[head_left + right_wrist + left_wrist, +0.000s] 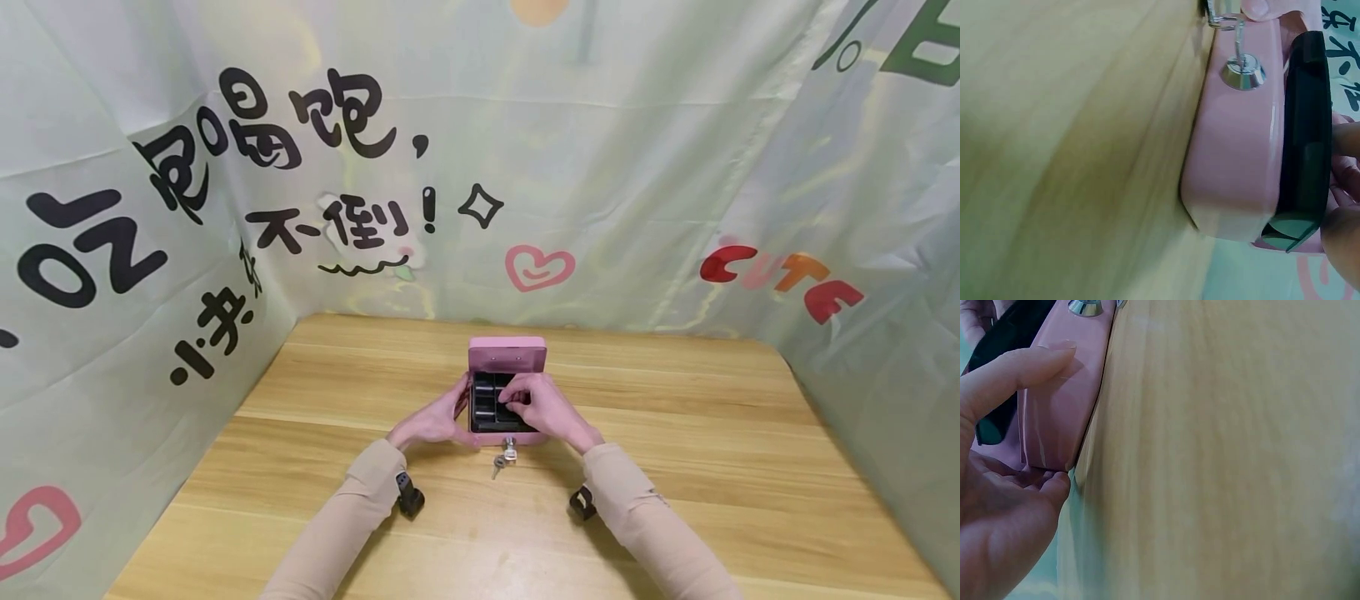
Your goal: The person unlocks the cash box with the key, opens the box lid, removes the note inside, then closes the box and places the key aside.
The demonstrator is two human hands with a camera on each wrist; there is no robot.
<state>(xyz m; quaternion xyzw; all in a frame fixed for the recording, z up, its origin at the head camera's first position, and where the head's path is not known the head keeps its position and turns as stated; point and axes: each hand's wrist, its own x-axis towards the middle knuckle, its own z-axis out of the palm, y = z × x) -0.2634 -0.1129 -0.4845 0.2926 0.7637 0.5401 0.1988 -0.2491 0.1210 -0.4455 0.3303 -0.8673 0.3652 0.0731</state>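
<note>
A pink cash box [486, 438] stands on the table, its lid [507, 343] raised at the back. My left hand [437, 419] grips the box's left end; in the left wrist view the thumb [1035, 367] lies on the front wall and the fingers are at the end. The black compartment tray [1305, 137] sits at the box's mouth, its edge standing above the front rim in the right wrist view. Over the tray, my right hand [551, 406] has its thumb and fingers curled, pinching its inner part; the exact contact is partly hidden.
A key sits in the round silver lock [1243, 72] on the box's front, and another key [498, 465] hangs from it over the wooden table [697, 425]. Printed cloth [615, 183] hangs behind the table and at both sides.
</note>
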